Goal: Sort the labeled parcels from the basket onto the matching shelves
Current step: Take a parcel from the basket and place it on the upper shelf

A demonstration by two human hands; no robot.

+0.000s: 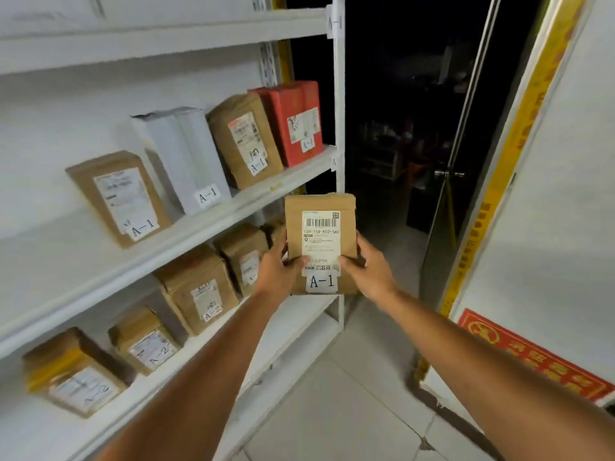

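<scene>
So, one parcel (321, 241) is mid-sort and not yet shelved. I hold it upright, clamped between both hands, which stay apart. My left hand (279, 271) grips its left edge and my right hand (367, 267) grips its right edge, each thumb pressed on the front over the shipping label. Its sticker (321, 281) reads A-1, which matches the A-1 shelf (83, 257). The parcel hangs in the air just in front of that shelf's right end, slightly below its board, touching nothing but my hands.

As for what is done, four parcels lean back on the A-1 shelf, each with an A-1 sticker. The red parcel (293, 121) is at the right end, then the tall brown parcel (244, 138), the white parcel (179, 154), and the left brown parcel (116, 197) furthest along. Directly below the A-1 shelf, the A-2 shelf (283, 324) carries at least four brown parcels (196, 287), and the stickers I can read there say A-2. So I judge that a good share of the sorting is finished and correct.

What is left for this one is to lift it onto the A-1 shelf. Bare board shows to the left of the left brown parcel, and I think it would fit there. The basket is out of view, so I cannot tell how many parcels remain after this one.
</scene>
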